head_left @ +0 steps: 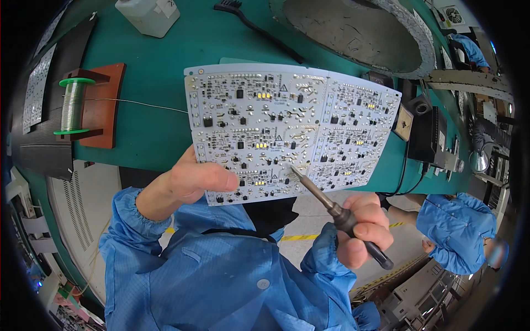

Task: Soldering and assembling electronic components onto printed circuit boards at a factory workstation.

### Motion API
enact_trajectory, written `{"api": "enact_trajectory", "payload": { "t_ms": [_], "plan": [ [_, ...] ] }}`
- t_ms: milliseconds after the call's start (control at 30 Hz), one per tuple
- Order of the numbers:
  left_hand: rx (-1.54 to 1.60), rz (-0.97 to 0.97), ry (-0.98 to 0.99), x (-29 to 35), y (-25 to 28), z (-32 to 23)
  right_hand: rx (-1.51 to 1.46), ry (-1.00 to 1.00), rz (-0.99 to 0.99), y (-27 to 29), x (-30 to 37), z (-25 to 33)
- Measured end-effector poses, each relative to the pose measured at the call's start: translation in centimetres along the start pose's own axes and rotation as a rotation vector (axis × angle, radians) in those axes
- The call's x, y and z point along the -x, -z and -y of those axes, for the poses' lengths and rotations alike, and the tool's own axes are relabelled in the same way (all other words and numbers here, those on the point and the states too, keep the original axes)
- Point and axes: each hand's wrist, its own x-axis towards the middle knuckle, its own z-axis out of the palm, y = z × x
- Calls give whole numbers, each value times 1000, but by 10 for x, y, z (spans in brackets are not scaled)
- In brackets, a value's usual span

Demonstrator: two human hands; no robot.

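A white circuit board panel [265, 116], crowded with small black and yellow components, is held up tilted above the front of the green bench. My left hand [201, 179] grips its lower left corner, thumb on the component face and the other fingers hidden behind. In my right hand [367, 229] is a soldering iron [317, 193], the fingers wrapped round its dark handle. Its tip points up and left, at or very near the lower middle of the panel; I cannot tell whether it touches.
A solder wire spool [73, 105] sits on a brown stand at left, its wire running behind the panel. Beyond lie a white bottle [149, 16], a black brush [259, 27] and a round grey duct opening [353, 33]. A black box [430, 138] stands right; another person [461, 231] is beyond.
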Motion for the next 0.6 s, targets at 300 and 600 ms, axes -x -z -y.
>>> {"api": "enact_trajectory", "payload": {
  "t_ms": [300,600],
  "plan": [
    [-16,-54,-11,7,-11,-5,-191,-37,-240,5,14,4],
    [59,-62,-18,5,-2,0,357,-99,-574,3,10,-33]
  ]
}}
